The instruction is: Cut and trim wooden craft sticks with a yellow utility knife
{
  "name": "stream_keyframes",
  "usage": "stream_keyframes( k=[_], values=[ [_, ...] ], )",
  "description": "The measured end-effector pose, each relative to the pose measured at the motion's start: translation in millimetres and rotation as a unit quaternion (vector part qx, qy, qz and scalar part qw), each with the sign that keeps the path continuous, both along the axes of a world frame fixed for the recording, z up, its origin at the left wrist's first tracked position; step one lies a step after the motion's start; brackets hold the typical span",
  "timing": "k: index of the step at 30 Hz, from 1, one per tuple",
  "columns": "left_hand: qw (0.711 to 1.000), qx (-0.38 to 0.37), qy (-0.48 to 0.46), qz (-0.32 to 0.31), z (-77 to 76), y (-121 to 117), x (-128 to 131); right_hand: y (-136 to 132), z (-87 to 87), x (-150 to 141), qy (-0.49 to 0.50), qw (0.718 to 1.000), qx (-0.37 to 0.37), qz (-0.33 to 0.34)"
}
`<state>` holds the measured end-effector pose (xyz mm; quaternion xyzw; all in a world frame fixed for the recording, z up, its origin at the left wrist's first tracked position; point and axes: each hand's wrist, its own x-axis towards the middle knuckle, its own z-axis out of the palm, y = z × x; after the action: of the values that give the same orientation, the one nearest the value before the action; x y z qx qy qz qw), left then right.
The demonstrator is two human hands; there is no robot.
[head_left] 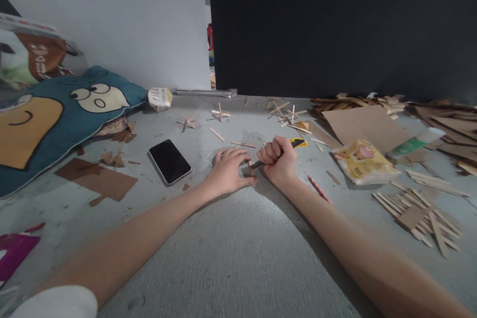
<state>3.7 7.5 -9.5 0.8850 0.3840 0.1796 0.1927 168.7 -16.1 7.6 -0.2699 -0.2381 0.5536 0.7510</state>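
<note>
Close together at the middle of the table (231, 248) are both my hands. My left hand (228, 171) pinches a small brown strip (251, 168) upright between thumb and fingers; whether it is wood or cardboard I cannot tell. In a fist, my right hand (278, 161) grips a utility knife (298, 142) with a black and yellow handle. The knife's tip points left and reaches the strip. Just beyond my hands lie loose craft sticks (216, 134). A dark phone (170, 161) lies left of my left hand.
A red pencil (319, 189), a yellow tissue pack (363, 163) and a glue stick (415, 143) lie to the right. Piled craft sticks (441, 233) are nearer. Cardboard (367, 126) lies behind. At left are a blue cushion (48, 124) and a cardboard piece (97, 179).
</note>
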Motion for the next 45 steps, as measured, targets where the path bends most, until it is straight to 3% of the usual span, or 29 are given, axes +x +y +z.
stream_keyframes(
  k=[11,45],
  values=[
    [1.0,-0.01,-0.002,0.001,-0.4,1,0,3,-6.9,3,-0.028,0.999,0.031,0.033],
    [1.0,0.001,-0.011,0.002,0.4,-1,0,5,-10.9,7,-0.004,0.998,0.041,0.039]
  ],
)
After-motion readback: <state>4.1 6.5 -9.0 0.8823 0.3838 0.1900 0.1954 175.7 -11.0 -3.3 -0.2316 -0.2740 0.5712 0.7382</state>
